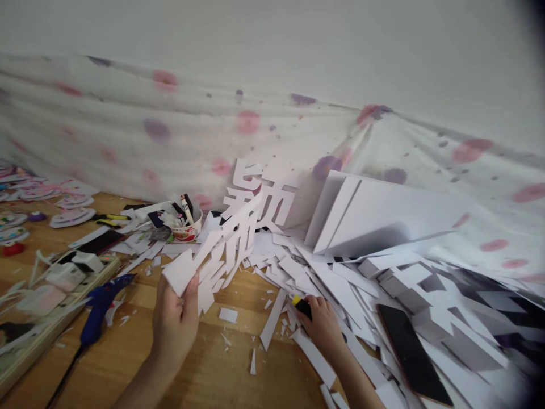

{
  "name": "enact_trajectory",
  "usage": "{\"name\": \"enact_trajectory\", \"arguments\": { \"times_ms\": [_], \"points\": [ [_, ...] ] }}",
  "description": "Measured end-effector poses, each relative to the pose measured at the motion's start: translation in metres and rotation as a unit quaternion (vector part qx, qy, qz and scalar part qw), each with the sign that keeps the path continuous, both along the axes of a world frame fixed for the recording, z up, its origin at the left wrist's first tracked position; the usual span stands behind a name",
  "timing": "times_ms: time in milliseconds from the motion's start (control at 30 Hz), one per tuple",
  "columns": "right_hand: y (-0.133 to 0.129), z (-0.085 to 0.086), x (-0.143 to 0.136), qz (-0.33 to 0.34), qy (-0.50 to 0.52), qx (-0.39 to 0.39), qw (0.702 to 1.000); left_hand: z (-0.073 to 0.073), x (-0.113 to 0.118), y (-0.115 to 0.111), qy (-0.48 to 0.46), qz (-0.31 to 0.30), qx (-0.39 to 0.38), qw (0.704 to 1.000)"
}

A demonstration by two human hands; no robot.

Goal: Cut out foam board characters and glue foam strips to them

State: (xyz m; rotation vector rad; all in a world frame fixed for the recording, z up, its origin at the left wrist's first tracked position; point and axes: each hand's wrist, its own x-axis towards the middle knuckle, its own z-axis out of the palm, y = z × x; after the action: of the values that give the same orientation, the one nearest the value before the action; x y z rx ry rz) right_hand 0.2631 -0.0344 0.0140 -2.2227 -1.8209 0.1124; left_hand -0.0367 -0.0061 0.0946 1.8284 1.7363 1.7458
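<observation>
- Nearest us, our left hand point(174, 322) is raised over the wooden floor point(204, 375), thumb and fingers pinched shut on the lower corner of a white cut-out character point(221, 250), which tilts up and away.
- Our right hand point(322, 325) is curled shut around a yellow-and-black cutter point(301, 305), resting on white offcuts point(340, 289).
- A blue glue gun point(102, 304) lies left of our left hand.
- A black phone point(411, 352) sits among scraps to the right.
- A bowl of pens point(186, 227) stands farther back, before a spotted cloth point(170, 142).

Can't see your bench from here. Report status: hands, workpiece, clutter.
Left hand pinching white cut-out character, raised. Right hand gripping yellow-black tool on floor. Paper offcuts all around; blue glue gun left.
</observation>
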Motion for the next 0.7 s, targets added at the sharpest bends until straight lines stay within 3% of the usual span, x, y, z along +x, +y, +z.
{"name": "enact_trajectory", "arguments": {
  "times_ms": [100, 167, 267, 333, 467, 700],
  "points": [
    [-0.003, 0.027, -0.013, 0.032, 0.094, 0.031, 0.995, -0.004, 0.003, -0.002, 0.010, 0.004, -0.009, 1.000],
    [-0.004, 0.051, -0.033, 0.112, 0.140, 0.080, 0.981, -0.003, 0.007, -0.003, 0.016, 0.002, -0.012, 1.000],
    [0.001, 0.086, -0.073, 0.208, 0.142, 0.160, 0.954, 0.000, 0.015, -0.005, 0.021, 0.006, -0.013, 1.000],
    [0.007, 0.102, -0.096, 0.234, 0.124, 0.185, 0.946, 0.001, 0.018, -0.006, 0.026, 0.012, -0.017, 0.999],
    [0.015, 0.117, -0.121, 0.252, 0.111, 0.162, 0.948, 0.001, 0.019, -0.008, 0.022, -0.002, -0.010, 1.000],
    [0.013, 0.123, -0.121, 0.221, 0.084, 0.153, 0.960, 0.001, 0.021, -0.009, 0.032, -0.014, 0.006, 0.999]
  ]
}}
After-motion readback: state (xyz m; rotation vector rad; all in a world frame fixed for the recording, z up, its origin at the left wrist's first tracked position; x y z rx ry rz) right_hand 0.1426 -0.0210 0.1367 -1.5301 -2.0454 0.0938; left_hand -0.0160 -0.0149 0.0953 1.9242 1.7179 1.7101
